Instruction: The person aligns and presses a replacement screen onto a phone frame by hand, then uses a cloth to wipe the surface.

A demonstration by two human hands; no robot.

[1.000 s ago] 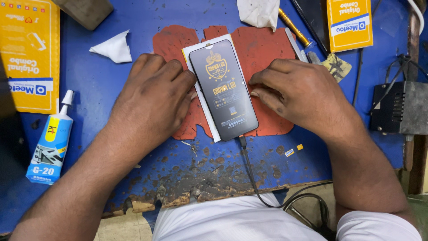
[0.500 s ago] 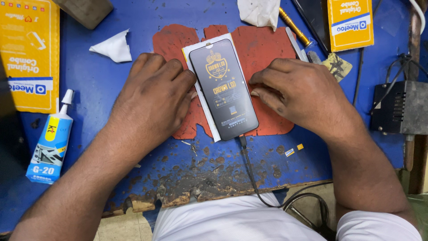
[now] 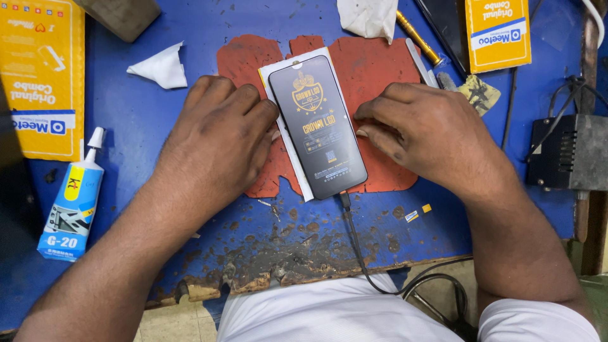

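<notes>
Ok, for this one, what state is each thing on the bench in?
Phone: flat on the red mat, screen up, cable plugged into its bottom end.
Left hand: palm down, fingertips against the phone's left edge.
Right hand: fingers curled, touching the phone's right edge.
Glue tube: lying flat, cap on.
Yellow boxes: lying flat.
White tissue: crumpled.

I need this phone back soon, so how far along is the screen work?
Already done: the phone lies face up on the red mat, its dark printed film on the screen, and a black cable is plugged into its bottom end. In hand: the left hand and right hand press its two long edges. Left: the film is not yet peeled; the glue tube lies apart, capped.
</notes>
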